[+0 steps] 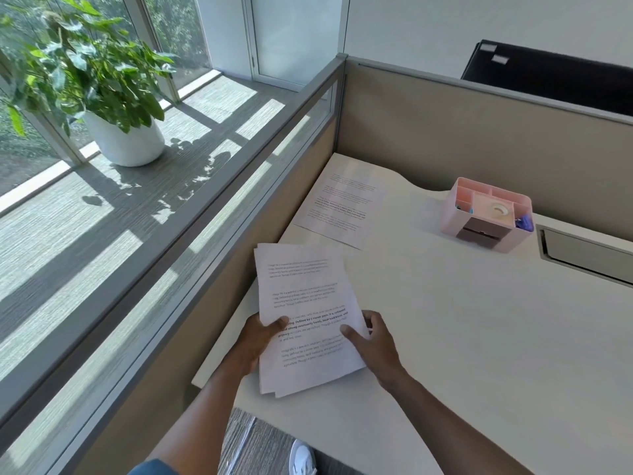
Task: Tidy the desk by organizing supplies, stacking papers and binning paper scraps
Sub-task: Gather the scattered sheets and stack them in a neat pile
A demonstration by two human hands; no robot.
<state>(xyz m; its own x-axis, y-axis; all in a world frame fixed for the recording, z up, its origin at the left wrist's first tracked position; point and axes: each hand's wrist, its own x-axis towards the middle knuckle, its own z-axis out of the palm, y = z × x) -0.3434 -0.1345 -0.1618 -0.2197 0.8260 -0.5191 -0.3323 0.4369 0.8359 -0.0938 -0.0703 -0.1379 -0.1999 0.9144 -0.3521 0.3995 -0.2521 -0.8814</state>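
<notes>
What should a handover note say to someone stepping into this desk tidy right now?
Left hand: grips the paper stack at its left edge, thumb on top.
Right hand: grips the stack's right edge.
The stack is held over the desk's near left corner.
One printed sheet lies alone at the far left corner.
The pink organizer stands at the back, holding a tape roll and blue items.
Done: most papers gathered, supplies in the organizer.
Left: add the loose sheet, set the stack down. No scraps or bin in view.

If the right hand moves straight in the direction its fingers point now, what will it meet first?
The right hand points left across the held stack of printed white papers; beyond it, probably the left hand, though depth is unclear.
</notes>
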